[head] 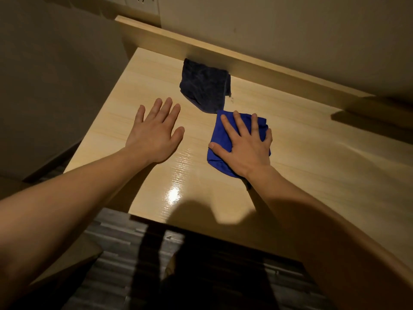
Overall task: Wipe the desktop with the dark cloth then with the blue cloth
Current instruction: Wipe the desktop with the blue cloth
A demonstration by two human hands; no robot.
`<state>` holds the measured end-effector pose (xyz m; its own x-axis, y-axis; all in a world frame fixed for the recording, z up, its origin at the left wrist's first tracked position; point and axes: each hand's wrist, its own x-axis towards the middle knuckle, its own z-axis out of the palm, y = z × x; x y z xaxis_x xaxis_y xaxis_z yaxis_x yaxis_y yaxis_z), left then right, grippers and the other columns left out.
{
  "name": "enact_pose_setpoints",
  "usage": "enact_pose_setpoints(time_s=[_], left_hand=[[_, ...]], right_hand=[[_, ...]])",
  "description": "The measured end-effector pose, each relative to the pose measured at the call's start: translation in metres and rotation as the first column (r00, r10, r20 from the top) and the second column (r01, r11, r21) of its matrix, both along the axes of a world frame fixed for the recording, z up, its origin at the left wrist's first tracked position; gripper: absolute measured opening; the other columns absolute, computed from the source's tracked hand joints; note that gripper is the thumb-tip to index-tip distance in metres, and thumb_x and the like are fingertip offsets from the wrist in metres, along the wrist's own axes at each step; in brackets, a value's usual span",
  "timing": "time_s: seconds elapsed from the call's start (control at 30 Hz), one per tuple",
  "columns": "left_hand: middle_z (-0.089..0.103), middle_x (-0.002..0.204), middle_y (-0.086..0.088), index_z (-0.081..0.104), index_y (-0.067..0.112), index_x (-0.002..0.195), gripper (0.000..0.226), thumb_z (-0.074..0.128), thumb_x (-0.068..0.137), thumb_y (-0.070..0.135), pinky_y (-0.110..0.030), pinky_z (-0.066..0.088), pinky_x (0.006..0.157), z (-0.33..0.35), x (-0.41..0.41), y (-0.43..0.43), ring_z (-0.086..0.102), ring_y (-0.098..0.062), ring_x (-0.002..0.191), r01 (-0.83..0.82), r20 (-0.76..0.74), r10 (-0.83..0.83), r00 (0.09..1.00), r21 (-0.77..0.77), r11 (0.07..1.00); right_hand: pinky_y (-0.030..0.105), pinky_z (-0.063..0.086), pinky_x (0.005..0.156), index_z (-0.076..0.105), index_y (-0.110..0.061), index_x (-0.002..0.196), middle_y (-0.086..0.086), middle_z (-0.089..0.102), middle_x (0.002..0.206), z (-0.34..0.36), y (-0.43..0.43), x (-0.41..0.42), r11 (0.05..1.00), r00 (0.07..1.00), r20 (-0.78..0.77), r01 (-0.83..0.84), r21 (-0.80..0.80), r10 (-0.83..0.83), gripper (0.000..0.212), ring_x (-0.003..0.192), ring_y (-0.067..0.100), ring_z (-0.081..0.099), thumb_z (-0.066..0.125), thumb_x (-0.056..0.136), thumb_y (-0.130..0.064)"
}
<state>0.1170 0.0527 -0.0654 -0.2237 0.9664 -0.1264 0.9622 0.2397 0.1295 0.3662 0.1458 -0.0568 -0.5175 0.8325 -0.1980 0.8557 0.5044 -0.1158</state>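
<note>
The dark cloth lies folded on the light wooden desktop, near the raised back board. The blue cloth lies just in front of it, their corners almost touching. My right hand presses flat on the blue cloth, fingers spread over it and thumb at its left edge. My left hand is flat and open over the bare desktop to the left of both cloths, holding nothing.
A raised wooden back board runs along the desk's far side against the wall. A wall socket sits at the top left. The desk's left edge and near edge drop to a dark striped floor.
</note>
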Motion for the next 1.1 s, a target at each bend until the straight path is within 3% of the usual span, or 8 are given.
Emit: enact_pose_setpoints(time_s=[0.37,0.63,0.8,0.97,1.03,1.1], left_hand=[[-0.006,0.181,-0.003,0.001,0.026,0.172,0.074,0.010,0.108,0.062,-0.060,-0.002,0.130,0.006,0.000,0.001,-0.009,-0.026,0.166,0.015,0.014,-0.015,1.000,-0.045,0.999],[-0.008,0.181,-0.004,0.002,0.024,0.172,0.073,0.017,0.111,0.060,-0.061,-0.004,0.129,0.011,-0.003,0.000,-0.011,-0.028,0.166,0.048,0.060,-0.043,0.997,-0.085,0.995],[0.001,0.181,-0.005,0.012,0.021,0.172,0.070,0.023,0.112,0.054,-0.059,-0.003,0.130,0.028,0.019,-0.004,-0.005,-0.027,0.166,0.163,0.066,-0.165,0.984,0.044,0.986],[0.004,0.181,-0.005,0.015,0.019,0.172,0.070,0.023,0.111,0.052,-0.057,0.002,0.131,0.026,0.066,-0.004,-0.001,-0.027,0.166,0.212,0.166,-0.223,0.961,0.085,0.974],[0.005,0.181,-0.006,0.016,0.019,0.172,0.066,0.025,0.114,0.049,-0.058,0.004,0.131,0.021,0.082,-0.001,0.001,-0.029,0.166,0.169,0.199,-0.182,0.963,0.081,0.982],[0.006,0.181,-0.007,0.016,0.020,0.171,0.066,0.023,0.113,0.052,-0.060,0.004,0.131,0.014,0.093,0.001,0.001,-0.030,0.166,0.136,0.196,-0.146,0.970,0.062,0.989]], right_hand=[[0.068,-0.003,0.119,-0.005,-0.052,0.160,-0.013,-0.009,0.173,-0.001,-0.091,0.006,0.990,0.990,-0.013,-0.138,-0.003,0.138,0.091,0.157,0.031,-0.020,0.013,0.082,-0.096],[0.057,0.005,0.124,0.006,-0.048,0.162,-0.011,0.001,0.173,0.000,-0.150,0.015,0.969,0.967,-0.073,-0.246,-0.001,0.246,0.070,0.159,0.025,-0.011,0.017,0.099,-0.076],[0.043,0.022,0.118,0.029,-0.037,0.161,-0.009,0.023,0.170,-0.008,-0.180,0.027,0.957,0.941,-0.178,-0.279,0.076,0.288,0.060,0.158,0.018,0.012,0.028,0.106,-0.060],[0.039,0.050,0.092,0.065,-0.027,0.137,-0.005,0.060,0.148,-0.006,-0.199,0.038,0.949,0.910,-0.277,-0.273,0.159,0.309,0.053,0.140,0.019,0.050,0.039,0.099,-0.052],[0.041,0.054,0.089,0.071,-0.025,0.127,-0.005,0.067,0.137,-0.004,-0.208,0.045,0.978,0.904,-0.375,-0.198,0.060,0.206,0.050,0.134,0.019,0.056,0.040,0.098,-0.051],[0.046,0.052,0.089,0.076,-0.025,0.111,-0.003,0.074,0.120,0.003,-0.217,0.055,0.987,0.829,-0.557,-0.121,-0.103,0.043,0.047,0.121,0.020,0.063,0.038,0.102,-0.052]])
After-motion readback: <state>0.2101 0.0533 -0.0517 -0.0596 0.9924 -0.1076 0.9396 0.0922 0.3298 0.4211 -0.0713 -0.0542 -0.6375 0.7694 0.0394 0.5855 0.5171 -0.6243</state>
